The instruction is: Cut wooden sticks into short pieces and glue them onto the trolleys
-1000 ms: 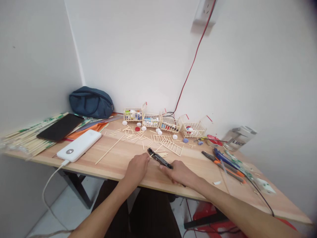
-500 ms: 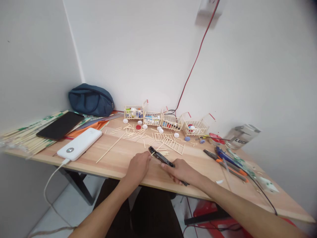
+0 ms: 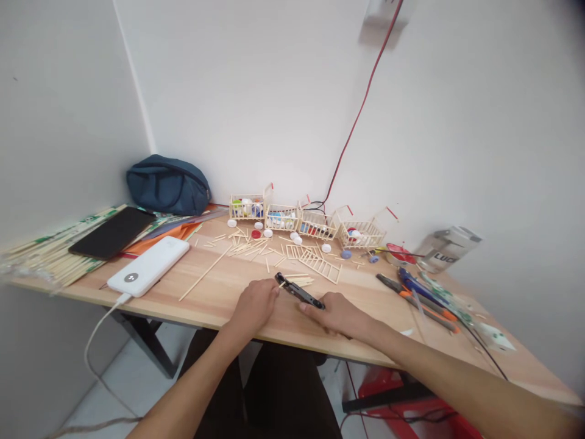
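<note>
My right hand (image 3: 336, 314) is closed around the handles of dark pliers (image 3: 299, 292), whose head points up and left toward my other hand. Pinched in my left hand (image 3: 256, 305) is a thin wooden stick (image 3: 282, 285); its short end meets the jaws of the pliers. Just beyond the pliers lies a small pile of cut stick pieces (image 3: 299, 280). Behind that, two ladder-like stick frames (image 3: 322, 268) rest flat on the wood. A long stick (image 3: 204, 273) lies to the left of my hands.
Miniature stick carts (image 3: 317, 227) with bottle-cap wheels line the wall. On the left are a white power bank (image 3: 150, 263), a phone (image 3: 112, 233), bundled sticks (image 3: 27, 253) and a blue pouch (image 3: 169, 185). Orange-handled pliers (image 3: 418, 303) and a tilted box (image 3: 450, 249) stand right on the table (image 3: 219, 305).
My right hand has tightened on the pliers, and their handles have drawn together. The short stick end at the jaws looks shorter. My left hand stays in place.
</note>
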### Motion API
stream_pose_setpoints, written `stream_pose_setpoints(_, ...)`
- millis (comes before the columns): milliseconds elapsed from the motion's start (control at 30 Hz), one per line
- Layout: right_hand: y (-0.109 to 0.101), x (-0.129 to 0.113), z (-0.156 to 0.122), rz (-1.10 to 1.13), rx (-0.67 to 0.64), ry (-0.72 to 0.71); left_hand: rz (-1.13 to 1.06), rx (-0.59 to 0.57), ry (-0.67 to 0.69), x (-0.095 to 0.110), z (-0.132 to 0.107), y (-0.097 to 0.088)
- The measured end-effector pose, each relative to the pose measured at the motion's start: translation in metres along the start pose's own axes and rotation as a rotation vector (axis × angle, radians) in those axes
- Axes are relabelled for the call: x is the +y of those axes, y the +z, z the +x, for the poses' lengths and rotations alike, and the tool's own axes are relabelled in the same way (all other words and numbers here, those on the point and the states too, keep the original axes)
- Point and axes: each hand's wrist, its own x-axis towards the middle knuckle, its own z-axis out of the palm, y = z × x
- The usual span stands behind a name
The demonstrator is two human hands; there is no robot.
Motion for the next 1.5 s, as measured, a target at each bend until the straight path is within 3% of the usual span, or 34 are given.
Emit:
stream_pose_setpoints(100, -0.006, 0.009, -0.004, 0.086, -0.083, -0.026, -0.148, 0.039, 0.018, -0.004, 0.001, -0.006)
stream_pose_setpoints(200, -0.015, 0.020, -0.007, 0.167, -0.055, -0.091, -0.310, 0.111, 0.026, -0.011, 0.007, -0.017)
stream_pose_setpoints(300, -0.024, 0.032, -0.004, 0.205, 0.167, -0.192, -0.375, 0.209, 0.031, -0.014, 0.022, -0.029)
stream_pose_setpoints(433, -0.029, 0.042, 0.020, 0.500, 0.573, -0.371, -0.158, 0.263, 0.077, 0.000, 0.059, -0.035)
stream_pose_setpoints(533, -0.024, 0.043, 0.042, 0.869, 0.766, -0.466, -0.083, 0.239, 0.084, 0.017, 0.092, -0.025)
stream_pose_setpoints(633, -0.017, 0.044, 0.057, 1.035, 0.859, -0.513, 0.019, 0.197, 0.085, 0.031, 0.121, -0.010)
stream_pose_setpoints(867, -0.010, 0.054, 0.061, 1.047, 0.781, -0.555, 0.218, 0.092, 0.033, 0.039, 0.151, 0.018)
stream_pose_setpoints(1100, -0.011, 0.052, 0.065, 1.089, 0.709, -0.557, 0.264, 0.075, 0.006, 0.033, 0.163, 0.030)
stream_pose_setpoints(1300, -0.015, 0.051, 0.064, 1.079, 0.747, -0.520, 0.168, 0.089, 0.009, 0.026, 0.164, 0.026)
stream_pose_setpoints(1500, -0.037, 0.043, 0.069, 1.052, 0.761, -0.473, -0.079, 0.026, 0.096, 0.026, 0.153, 0.004)
